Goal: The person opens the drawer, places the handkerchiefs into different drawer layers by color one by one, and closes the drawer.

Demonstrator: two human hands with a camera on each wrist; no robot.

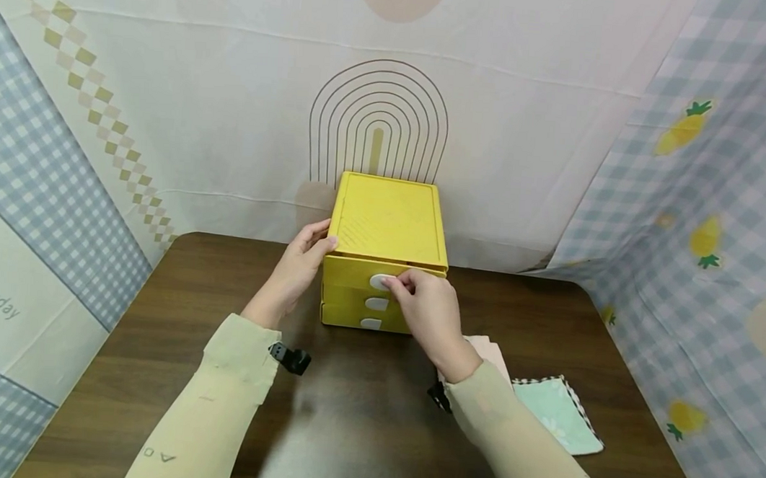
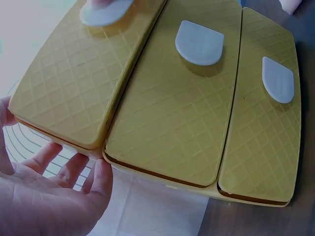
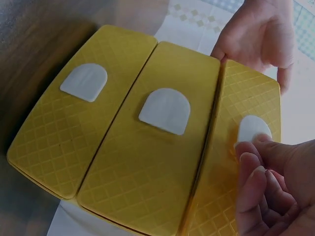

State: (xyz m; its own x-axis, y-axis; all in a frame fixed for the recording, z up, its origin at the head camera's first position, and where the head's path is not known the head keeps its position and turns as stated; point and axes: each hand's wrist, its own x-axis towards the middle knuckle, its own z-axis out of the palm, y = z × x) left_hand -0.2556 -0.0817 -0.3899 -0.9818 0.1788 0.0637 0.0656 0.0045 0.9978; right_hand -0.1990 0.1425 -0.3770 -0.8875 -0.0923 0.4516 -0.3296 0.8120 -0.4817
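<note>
Yellow drawer unit (image 1: 385, 250) is stood at back-centre of worktop (image 1: 156, 343), w/ three drawers. Top drawer's white tab (image 1: 378, 281) is pinched by right hand (image 1: 427, 313). Unit's left side is steadied by left hand (image 1: 300, 267), fingers straight. Folded cloths (image 1: 556, 410) are laid at right.
</note>
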